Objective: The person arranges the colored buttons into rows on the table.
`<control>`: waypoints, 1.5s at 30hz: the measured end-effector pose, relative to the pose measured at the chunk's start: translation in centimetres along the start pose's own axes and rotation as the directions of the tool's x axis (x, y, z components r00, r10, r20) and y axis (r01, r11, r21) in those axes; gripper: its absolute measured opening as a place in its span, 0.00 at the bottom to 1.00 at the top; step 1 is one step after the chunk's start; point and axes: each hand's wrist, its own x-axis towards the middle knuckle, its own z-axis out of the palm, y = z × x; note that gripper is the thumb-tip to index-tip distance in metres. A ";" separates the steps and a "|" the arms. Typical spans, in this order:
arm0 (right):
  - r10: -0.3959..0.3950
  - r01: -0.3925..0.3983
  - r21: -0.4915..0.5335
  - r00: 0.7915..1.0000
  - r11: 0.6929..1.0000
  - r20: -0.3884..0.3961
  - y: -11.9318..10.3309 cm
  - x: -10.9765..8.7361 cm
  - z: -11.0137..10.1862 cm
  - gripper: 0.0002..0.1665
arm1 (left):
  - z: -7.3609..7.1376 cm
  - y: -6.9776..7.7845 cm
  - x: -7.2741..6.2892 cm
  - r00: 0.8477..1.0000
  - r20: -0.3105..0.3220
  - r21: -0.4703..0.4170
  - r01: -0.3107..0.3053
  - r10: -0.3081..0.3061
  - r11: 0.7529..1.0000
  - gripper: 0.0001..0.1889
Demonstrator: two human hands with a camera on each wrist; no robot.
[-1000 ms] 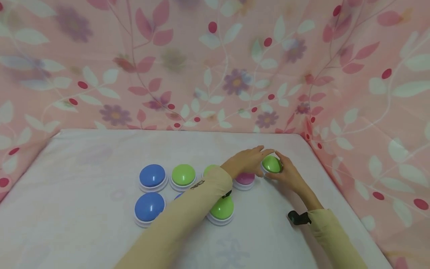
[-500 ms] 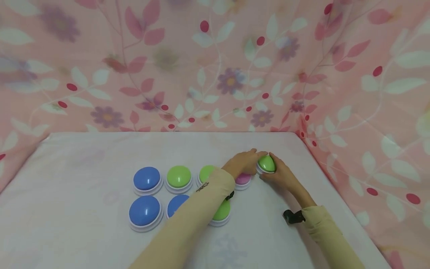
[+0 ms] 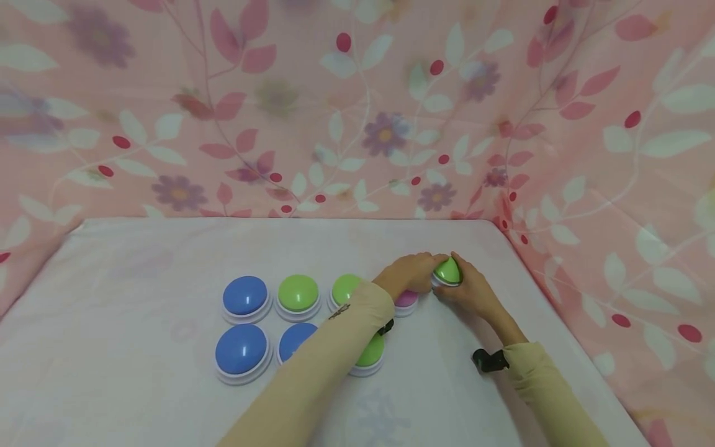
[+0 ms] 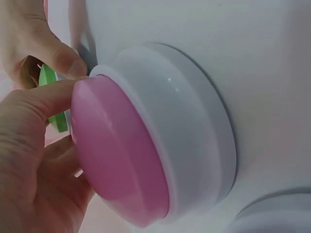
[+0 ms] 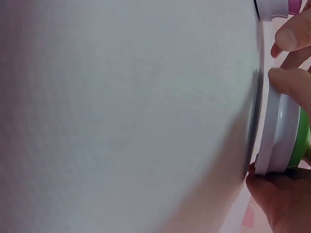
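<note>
My right hand (image 3: pixel 473 292) grips a push button with a green dome (image 3: pixel 449 273) and a white base at the right end of the back row. In the right wrist view the button's white base (image 5: pixel 279 133) stands on edge between the thumb and fingers. From the other side my left hand (image 3: pixel 406 273) reaches over a pink push button (image 3: pixel 406 299), its fingertips right at the green button's rim. The left wrist view has the pink dome (image 4: pixel 114 145) large, with the left hand (image 4: pixel 36 145) behind it and a sliver of the green dome (image 4: pixel 58 119) beyond.
Left of the hands stand more push buttons in two rows: a blue one (image 3: pixel 244 297) and green ones (image 3: pixel 298 293) behind, a blue one (image 3: pixel 241 351) and a green one (image 3: pixel 370 351) in front. The left sleeve (image 3: pixel 324 366) crosses over them. Pink floral cloth (image 3: pixel 313 124) encloses the white table (image 3: pixel 139 323).
The head view has shifted slightly. My left hand's raised fingers have come down and closer to the green button's edge; the right hand keeps its grip on the button.
</note>
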 end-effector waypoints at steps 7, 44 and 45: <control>-0.048 0.048 -0.003 0.999 0.999 0.001 -0.7 0.2 -1.0 0.53 | -0.3 -0.4 -0.5 0.998 -0.055 0.022 -0.043 0.045 0.999 0.39; -0.254 0.256 -0.034 0.966 0.966 0.056 -13.4 1.5 -1.3 0.55 | -5.4 -6.2 -11.3 0.943 -0.281 0.182 -0.130 0.178 0.975 0.38; -0.262 0.265 -0.034 0.963 0.964 0.058 -13.5 1.4 -1.2 0.55 | -5.3 -6.3 -11.5 0.944 -0.281 0.179 -0.128 0.175 0.976 0.38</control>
